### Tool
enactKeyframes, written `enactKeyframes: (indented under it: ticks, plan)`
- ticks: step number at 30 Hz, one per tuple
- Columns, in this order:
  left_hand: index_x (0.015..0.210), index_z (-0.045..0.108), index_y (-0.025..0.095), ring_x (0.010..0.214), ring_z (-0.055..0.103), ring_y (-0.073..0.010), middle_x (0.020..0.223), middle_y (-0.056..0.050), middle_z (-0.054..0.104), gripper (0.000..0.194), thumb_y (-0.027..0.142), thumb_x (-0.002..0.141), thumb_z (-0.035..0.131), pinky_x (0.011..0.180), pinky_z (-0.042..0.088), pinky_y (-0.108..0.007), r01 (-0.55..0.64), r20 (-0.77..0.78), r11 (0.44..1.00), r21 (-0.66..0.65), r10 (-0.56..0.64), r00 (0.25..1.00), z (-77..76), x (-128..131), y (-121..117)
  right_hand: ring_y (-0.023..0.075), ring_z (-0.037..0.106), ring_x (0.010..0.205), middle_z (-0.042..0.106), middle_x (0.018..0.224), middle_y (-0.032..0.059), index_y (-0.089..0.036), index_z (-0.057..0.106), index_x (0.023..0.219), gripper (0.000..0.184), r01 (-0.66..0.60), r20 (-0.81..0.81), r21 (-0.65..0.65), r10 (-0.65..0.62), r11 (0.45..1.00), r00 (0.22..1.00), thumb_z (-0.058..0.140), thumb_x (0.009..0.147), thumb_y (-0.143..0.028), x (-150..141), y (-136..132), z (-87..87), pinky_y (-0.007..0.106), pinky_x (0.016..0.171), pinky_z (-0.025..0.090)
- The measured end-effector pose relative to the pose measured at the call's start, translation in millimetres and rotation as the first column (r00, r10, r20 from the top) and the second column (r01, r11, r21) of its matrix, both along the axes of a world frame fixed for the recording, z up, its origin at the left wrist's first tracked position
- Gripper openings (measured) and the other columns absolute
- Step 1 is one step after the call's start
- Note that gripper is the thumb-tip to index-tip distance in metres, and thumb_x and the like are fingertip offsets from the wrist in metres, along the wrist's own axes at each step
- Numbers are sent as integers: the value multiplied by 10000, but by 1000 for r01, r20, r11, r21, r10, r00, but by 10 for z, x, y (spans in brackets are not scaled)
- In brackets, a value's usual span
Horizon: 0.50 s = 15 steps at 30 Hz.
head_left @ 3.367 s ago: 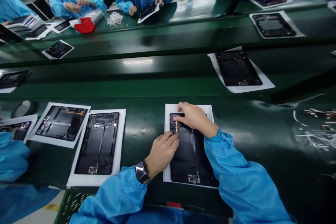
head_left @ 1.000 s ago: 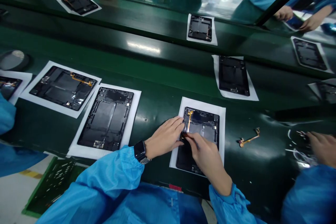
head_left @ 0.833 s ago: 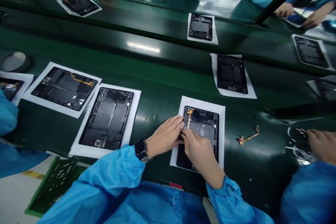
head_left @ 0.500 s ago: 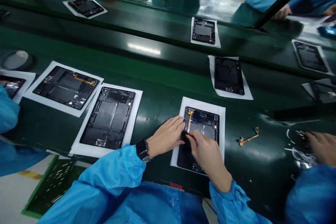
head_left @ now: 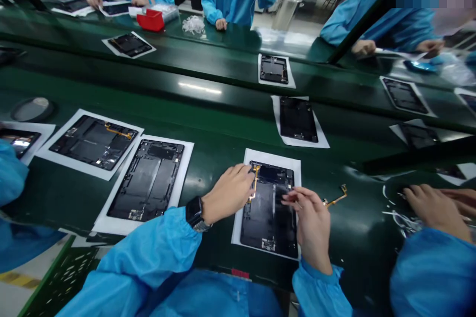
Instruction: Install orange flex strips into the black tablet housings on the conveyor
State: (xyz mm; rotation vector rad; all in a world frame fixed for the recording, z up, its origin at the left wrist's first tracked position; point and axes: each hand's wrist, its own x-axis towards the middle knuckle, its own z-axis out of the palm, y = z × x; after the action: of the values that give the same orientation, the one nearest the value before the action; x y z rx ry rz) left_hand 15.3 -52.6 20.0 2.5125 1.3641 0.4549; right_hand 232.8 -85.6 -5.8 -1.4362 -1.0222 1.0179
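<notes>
Tablet (head_left: 260, 220) lies partly under loosely curved left hand (head_left: 228, 194); right hand (head_left: 312, 220) pinches, contents unclear.

The table (head_left: 208, 151) is smooth and glossy, mirroring the lights in pale streaks. Near its front edge, a dark casing (head_left: 267, 208) with a low sheen lies on matt white paper (head_left: 273, 159); its orange ribbon cable (head_left: 256, 181) looks like shiny plastic film. The sleeves (head_left: 159, 247) are creased, faintly lustrous cloth; the red bin (head_left: 150, 20), smooth plastic.
</notes>
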Motion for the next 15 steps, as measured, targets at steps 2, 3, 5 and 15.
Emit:
enactKeyframes:
  ticks: [2, 3, 5, 15]
  plan:
    - [1118, 558, 117, 1225, 490, -296, 1258, -146, 559, 220, 232, 931, 564, 993, 436, -424, -23, -49, 1000, -11, 23, 999, 40, 112, 282, 152, 561, 589, 539, 709, -24, -213, 578, 868, 167, 69, -182, -52, -77, 996, 980, 585, 876, -380, 192, -43, -44, 291, 546, 495]
    - [1101, 571, 112, 1198, 502, -299, 1227, -145, 572, 212, 226, 921, 572, 978, 436, -424, -36, -74, 999, -37, 33, 997, 31, 166, 446, 133, 500, 522, 485, 659, -44, -216, 565, 836, 186, 81, -195, -71, -93, 994, 976, 596, 868, -396, 291, -79, -70, 265, 489, 447]
    - [1074, 595, 111, 1139, 532, -296, 1169, -139, 598, 219, 209, 880, 622, 946, 441, -410, -50, -112, 994, -98, 39, 993, -31, 253, 771, 119, 414, 466, 429, 601, -63, -216, 570, 831, 226, 136, -38, -66, -139, 989, 990, 638, 843, -431, 504, -167, -138, 243, 438, 363]
    - [947, 623, 166, 913, 587, -211, 956, -56, 639, 155, 274, 846, 669, 787, 432, -282, 18, -151, 973, -228, -54, 987, -197, 222, 1317, 138, 456, 499, 463, 573, -33, -159, 675, 998, 513, 167, 748, 178, -244, 970, 617, 472, 907, -621, 1050, -180, -523, 268, 529, 362]
